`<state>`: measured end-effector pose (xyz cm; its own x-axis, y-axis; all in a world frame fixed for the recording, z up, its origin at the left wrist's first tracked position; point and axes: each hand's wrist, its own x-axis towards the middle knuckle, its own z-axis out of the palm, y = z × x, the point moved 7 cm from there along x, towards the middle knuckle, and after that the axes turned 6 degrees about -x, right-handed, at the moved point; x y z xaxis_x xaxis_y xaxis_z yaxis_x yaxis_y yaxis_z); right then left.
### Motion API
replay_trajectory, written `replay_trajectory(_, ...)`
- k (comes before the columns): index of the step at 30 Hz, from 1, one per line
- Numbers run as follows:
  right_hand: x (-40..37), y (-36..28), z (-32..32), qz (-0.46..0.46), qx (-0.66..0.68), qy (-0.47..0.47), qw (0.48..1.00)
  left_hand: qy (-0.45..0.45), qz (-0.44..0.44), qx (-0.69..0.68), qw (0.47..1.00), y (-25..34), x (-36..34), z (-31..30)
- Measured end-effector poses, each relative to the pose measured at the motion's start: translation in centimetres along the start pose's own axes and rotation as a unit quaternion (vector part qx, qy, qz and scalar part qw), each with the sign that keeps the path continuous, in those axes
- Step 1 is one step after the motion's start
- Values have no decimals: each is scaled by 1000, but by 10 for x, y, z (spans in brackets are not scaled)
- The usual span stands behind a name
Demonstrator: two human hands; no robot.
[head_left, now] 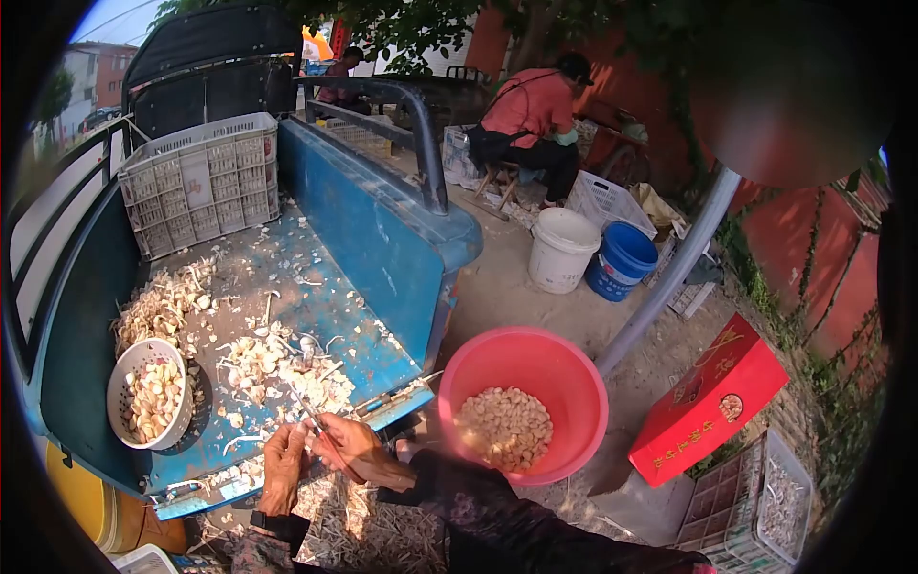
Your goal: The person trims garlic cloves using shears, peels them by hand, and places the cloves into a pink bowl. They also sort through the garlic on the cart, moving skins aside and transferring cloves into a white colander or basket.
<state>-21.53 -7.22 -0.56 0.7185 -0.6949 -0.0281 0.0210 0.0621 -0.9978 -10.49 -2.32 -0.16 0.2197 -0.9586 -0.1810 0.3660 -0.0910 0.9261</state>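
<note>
Garlic, in loose, creamy-white cloves and scraps, is lying across the blue metal cargo bed in front of you, just beyond your hands. Your right hand is gripping a slim, knife-like tool, closed around it with the thin end pointing up toward the pile. Your left hand is meeting it near that end, fingers bent together; whether they are pinching a clove, you cannot tell from here.

To your left, a round white perforated plastic basket is holding more cloves, and a heap of dry, straw-coloured husks is resting behind it. A grey lattice-sided plastic crate is standing at the bed's far end. On your right, a round pinkish-red plastic tub is sitting on the ground with cloves covering its bottom. Beyond it, a white plastic bucket and a blue plastic bucket are standing side by side, and a person in a coral-red top is sitting bent forward.
</note>
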Motion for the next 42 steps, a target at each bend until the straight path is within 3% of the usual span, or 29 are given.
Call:
replay_trajectory(2, 0, -3, -1, -24, -11, 22, 999, -43, -42, -126, 990, -3, -1, 8)
replay_trajectory(7, 0, -13, -2, -44, -46, 29, 998, -62, -81, -203, 974, 3, -4, 9)
replay_trajectory(8, -1, -15, -5, -87, -67, 55, 992, -64, -53, -194, 978, 4, 2, 4)
replay_trajectory(11, -12, -41, -11, -61, -289, 120, 948, -6, -23, -192, 981, 15, 0, -14)
replay_trajectory(15, -14, -56, -5, -134, -403, 124, 897, -6, 41, -116, 992, 26, -2, -29)
replay_trajectory(19, -19, -67, 4, -129, -468, 110, 867, -7, 52, 21, 998, 37, -11, -28)
replay_trajectory(22, -18, -68, 7, -133, -481, 92, 862, -9, 43, 82, 996, 43, -16, -28)
replay_trajectory(24, -19, -70, 12, -197, -469, 73, 858, -17, 62, 127, 990, 48, -20, -26)
replay_trajectory(29, -21, -66, 15, -238, -480, 44, 843, -29, 55, 227, 972, 52, -24, -35)
replay_trajectory(31, -22, -67, 20, -248, -493, 31, 834, -44, 21, 266, 963, 44, -25, -38)
replay_trajectory(38, -26, -63, 26, -243, -458, 30, 854, -46, 61, 291, 954, 46, -32, -38)
replay_trajectory(40, -24, -57, 27, -118, -453, -23, 883, -65, 49, 237, 968, 40, -29, -39)
replay_trajectory(41, -25, -57, 29, -117, -451, -23, 884, -65, 47, 238, 968, 39, -29, -40)
replay_trajectory(42, -23, -45, 26, -25, -329, -31, 943, -80, 62, 224, 969, 44, -31, -36)
